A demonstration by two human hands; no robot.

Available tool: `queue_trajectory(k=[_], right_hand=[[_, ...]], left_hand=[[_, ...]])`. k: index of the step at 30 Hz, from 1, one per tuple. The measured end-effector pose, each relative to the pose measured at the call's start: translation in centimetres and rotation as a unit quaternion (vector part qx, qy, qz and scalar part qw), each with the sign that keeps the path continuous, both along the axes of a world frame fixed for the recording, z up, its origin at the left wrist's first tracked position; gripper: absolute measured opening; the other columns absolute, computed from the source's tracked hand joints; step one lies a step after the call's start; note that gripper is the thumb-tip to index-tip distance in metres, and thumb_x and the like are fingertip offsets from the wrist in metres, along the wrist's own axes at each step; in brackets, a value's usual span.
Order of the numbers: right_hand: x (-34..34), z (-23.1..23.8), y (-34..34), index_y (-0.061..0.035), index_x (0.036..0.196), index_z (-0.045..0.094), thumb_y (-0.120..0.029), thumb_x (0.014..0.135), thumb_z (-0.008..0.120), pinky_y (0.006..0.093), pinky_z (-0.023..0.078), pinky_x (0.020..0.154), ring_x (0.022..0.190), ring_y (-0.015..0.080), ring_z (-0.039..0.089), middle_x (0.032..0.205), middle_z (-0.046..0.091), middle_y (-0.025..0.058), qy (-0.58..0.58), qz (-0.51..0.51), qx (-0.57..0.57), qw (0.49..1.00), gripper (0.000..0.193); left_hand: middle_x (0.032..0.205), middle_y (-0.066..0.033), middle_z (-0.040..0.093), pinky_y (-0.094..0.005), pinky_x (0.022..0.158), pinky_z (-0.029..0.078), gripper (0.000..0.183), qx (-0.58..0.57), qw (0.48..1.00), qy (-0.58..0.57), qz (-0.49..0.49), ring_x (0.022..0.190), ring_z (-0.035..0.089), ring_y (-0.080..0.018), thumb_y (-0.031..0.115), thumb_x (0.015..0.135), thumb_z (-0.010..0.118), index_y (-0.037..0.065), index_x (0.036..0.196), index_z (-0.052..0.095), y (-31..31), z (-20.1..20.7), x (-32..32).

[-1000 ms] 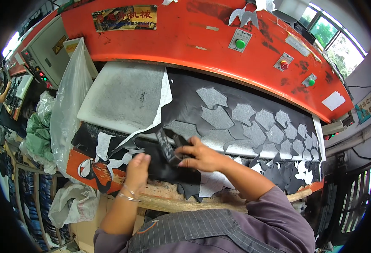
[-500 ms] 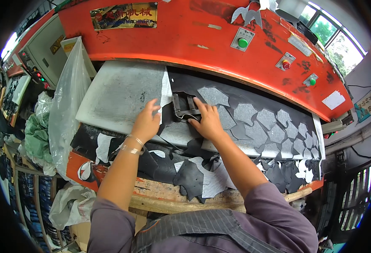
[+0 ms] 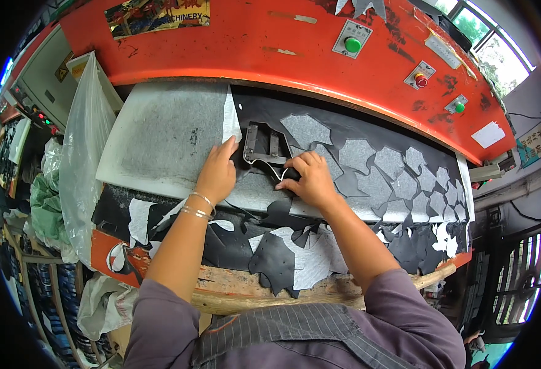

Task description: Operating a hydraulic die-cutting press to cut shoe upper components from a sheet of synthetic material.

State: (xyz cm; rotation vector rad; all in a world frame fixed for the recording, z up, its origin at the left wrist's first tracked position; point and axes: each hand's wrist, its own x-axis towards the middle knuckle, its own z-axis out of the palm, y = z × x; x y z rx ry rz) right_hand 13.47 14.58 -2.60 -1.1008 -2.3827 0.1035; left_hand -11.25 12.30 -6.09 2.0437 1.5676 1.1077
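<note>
A dark metal cutting die (image 3: 274,146), an outline frame with crossbars, stands on a black sheet (image 3: 261,106) spread over the press bed. My right hand (image 3: 313,179) is closed at its near right end, thumb and fingers gripping the curved edge; the exact contact is partly hidden by the fingers. On the other side of the die, my left hand (image 3: 218,169) lies with its fingers stretched out, beside a white strip (image 3: 231,120) at the sheet's left edge. Several cut-out shapes leave grey gaps (image 3: 356,157) in the sheet to the right.
The orange press beam (image 3: 270,55) runs across behind the bed, with green buttons (image 3: 353,45) and a red one (image 3: 421,80). A pale cutting board (image 3: 153,129) extends left. Black and white scraps (image 3: 273,264) lie along the front ledge. Clear plastic (image 3: 86,147) hangs at left.
My right hand has slid from the die's right side to its near end. My left fingers have straightened and come down by the sheet's edge. The whole view has shifted slightly.
</note>
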Motion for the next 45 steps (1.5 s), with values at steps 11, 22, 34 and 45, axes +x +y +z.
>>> queue_trajectory(k=[11, 22, 34, 45], right_hand=[[-1.2, 0.2, -1.0, -0.0073, 0.113, 0.062, -0.027, 0.068, 0.082, 0.0391, 0.046, 0.089, 0.107, 0.0316, 0.055, 0.114, 0.060, 0.0142, 0.155, -0.032, -0.096, 0.983, 0.054], [0.0, 1.2, 2.9, -0.0124, 0.103, 0.066, -0.041, 0.056, 0.086, 0.0485, 0.028, 0.107, 0.130, 0.0424, 0.035, 0.141, 0.040, 0.0243, -0.012, 0.037, -0.192, 0.981, 0.058], [-2.2, -1.8, 1.7, -0.0127, 0.109, 0.063, -0.042, 0.062, 0.082, 0.0465, 0.033, 0.099, 0.119, 0.0380, 0.043, 0.130, 0.050, 0.0190, 0.036, -0.077, -0.056, 0.995, 0.059], [-1.8, -1.6, 0.8, -0.0041, 0.137, 0.041, -0.026, 0.069, 0.081, 0.0449, 0.034, 0.102, 0.119, 0.0374, 0.044, 0.126, 0.053, 0.0201, 0.146, -0.095, -0.169, 0.970, 0.082]], left_hand=[[0.126, -0.0172, 0.057, -0.0486, 0.109, 0.029, 0.049, -0.013, 1.000, -0.019, 0.019, 0.121, 0.049, -0.0344, 0.004, 0.085, 0.050, 0.001, 0.133, 0.043, -4.5, 0.3, -1.2], [0.094, -0.0115, 0.069, -0.0436, 0.090, 0.042, 0.025, 0.066, 0.989, -0.040, 0.128, 0.101, 0.060, -0.0313, 0.026, 0.084, 0.066, 0.005, 0.098, 0.070, -4.4, 0.0, 1.5], [0.123, -0.0220, 0.058, -0.0473, 0.107, 0.030, 0.041, 0.000, 0.986, 0.065, 0.154, 0.123, 0.047, -0.0370, 0.015, 0.088, 0.056, 0.002, 0.127, 0.054, -3.4, -0.5, 0.5], [0.134, -0.0218, 0.049, -0.0459, 0.110, 0.024, 0.058, -0.045, 0.976, 0.141, 0.157, 0.132, 0.039, -0.0314, 0.017, 0.087, 0.053, 0.004, 0.141, 0.037, -3.3, -0.3, 0.0]])
